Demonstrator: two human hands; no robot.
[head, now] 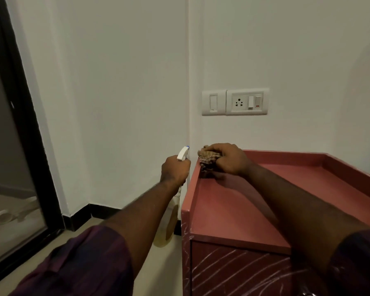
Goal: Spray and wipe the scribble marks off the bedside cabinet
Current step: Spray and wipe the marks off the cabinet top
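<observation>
- Bedside cabinet (244,210): reddish-pink, with a raised rim round its top. It stands in a room corner against white walls, its left side near a black skirting board.
- Scribble marks (233,268): pale, looping lines across the dark front panel, with more on the left front edge. They look untouched and not wet, as far as can be told.
- Top surface: no marks can be made out on the open part. The far left corner is hidden under the cloth and hand.
- Cloth (208,160): brown checked, bunched, pressed onto the rim at the far left corner of the cabinet.
- Right grip (229,159): fingers curled over the cloth, holding it down on that corner.
- Spray bottle (172,218): clear body with yellowish liquid and a white trigger head with a blue tip. It is held off the left side of the cabinet, nozzle towards the wall corner and not aimed at the front panel.
- Left grip (175,169): closed round the bottle's neck, just below the trigger head.
- Socket plate (235,102): on the wall above the cabinet, well apart from the work.
- Progress, as judged: wiping is under way at the top rim. The front panel, which carries the bulk of the scribbles, remains to be sprayed and wiped, so most of the task looks outstanding.
</observation>
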